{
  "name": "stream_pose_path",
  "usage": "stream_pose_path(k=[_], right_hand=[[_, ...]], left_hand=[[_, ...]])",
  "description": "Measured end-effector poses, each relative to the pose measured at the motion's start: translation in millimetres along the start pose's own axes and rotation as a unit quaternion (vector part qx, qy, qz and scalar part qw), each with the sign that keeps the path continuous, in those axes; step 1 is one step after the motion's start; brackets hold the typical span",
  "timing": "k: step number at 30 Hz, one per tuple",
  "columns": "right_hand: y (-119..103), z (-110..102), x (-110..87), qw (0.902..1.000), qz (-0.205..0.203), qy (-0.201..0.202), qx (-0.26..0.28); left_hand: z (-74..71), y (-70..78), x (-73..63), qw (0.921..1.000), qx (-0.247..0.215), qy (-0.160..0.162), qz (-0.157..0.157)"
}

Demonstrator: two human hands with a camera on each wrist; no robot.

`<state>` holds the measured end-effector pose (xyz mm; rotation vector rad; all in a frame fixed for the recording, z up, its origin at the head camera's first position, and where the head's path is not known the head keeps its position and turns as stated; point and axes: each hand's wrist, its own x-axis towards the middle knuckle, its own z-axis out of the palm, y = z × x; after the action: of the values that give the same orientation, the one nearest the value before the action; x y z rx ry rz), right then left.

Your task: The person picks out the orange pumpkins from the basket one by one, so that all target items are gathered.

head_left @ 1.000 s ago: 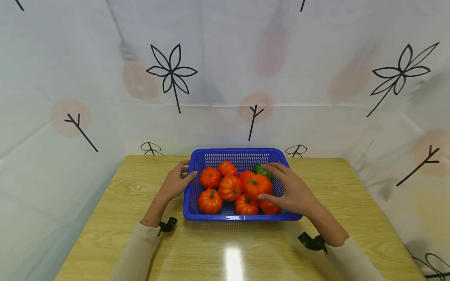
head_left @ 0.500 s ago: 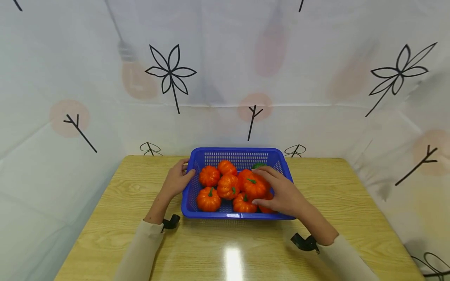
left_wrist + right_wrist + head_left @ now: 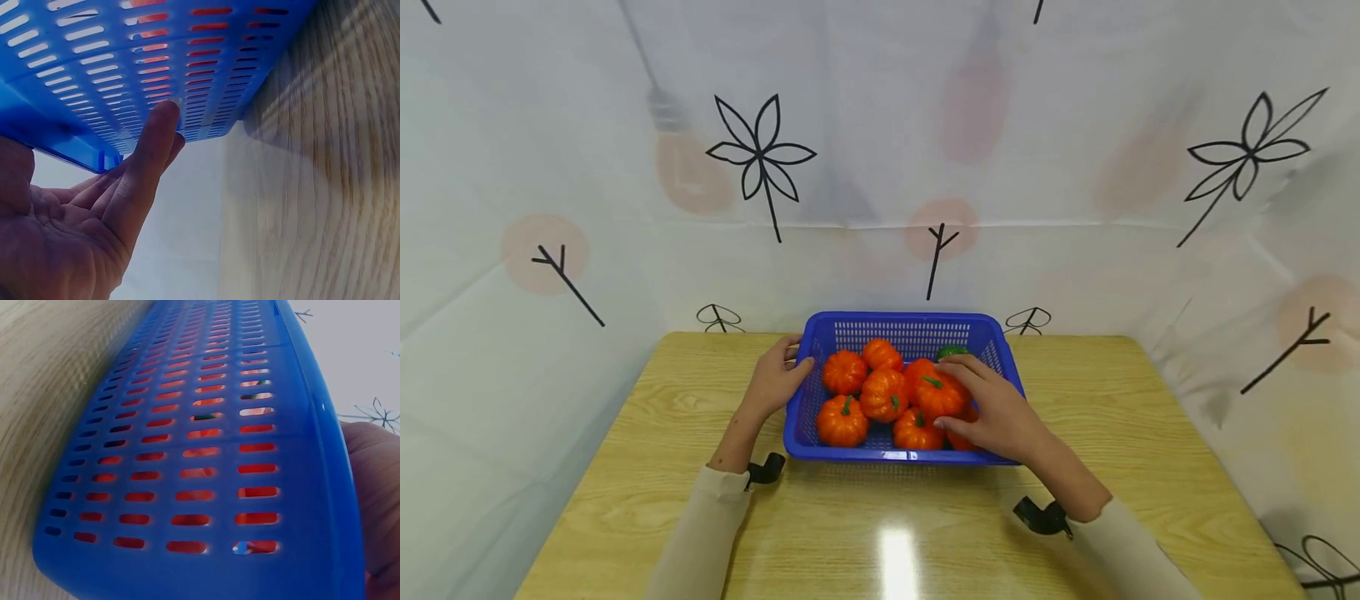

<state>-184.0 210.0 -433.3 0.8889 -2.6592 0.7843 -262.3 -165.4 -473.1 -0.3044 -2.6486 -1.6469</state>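
- Currently, your right hand (image 3: 1000,414) curls round an orange pumpkin (image 3: 943,399), thumb on its near side, fingers on its far side, in the right half of the blue basket (image 3: 904,456).
- Your left hand (image 3: 773,380) grips the basket's left rim, fingers against the outer wall.
- Other pumpkins (image 3: 842,423) crowd the gripped one; a green item (image 3: 952,352) shows far right, partly hidden.

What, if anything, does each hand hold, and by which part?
Left hand: blue basket, by its left rim. Right hand: orange pumpkin, apparently by its near and far sides.
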Motion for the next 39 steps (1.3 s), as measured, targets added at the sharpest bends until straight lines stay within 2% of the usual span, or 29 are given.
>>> stream_pose_path(k=[9,16,27,39], right_hand=[[-0.5,0.4,1.1,0.9999,-0.006,0.011,0.010],[2.1,-7.2,-1.9,0.9990,0.021,0.027,0.029],[17.7,-18.5,-9.2,0.9947,0.035,0.090,0.036],[38.0,-35.5,-14.4,0.9836,0.031,0.167,0.061]], left_hand=[[-2.3,-0.1,1.7,0.9999,0.003,0.001,-0.012],[-4.0,0.4,2.7,0.9999,0.006,0.002,-0.014],[-4.0,0.6,4.9,0.9999,0.000,0.001,-0.011],[-3.9,-1.1,7.1,0.9999,0.001,0.002,-0.014]])
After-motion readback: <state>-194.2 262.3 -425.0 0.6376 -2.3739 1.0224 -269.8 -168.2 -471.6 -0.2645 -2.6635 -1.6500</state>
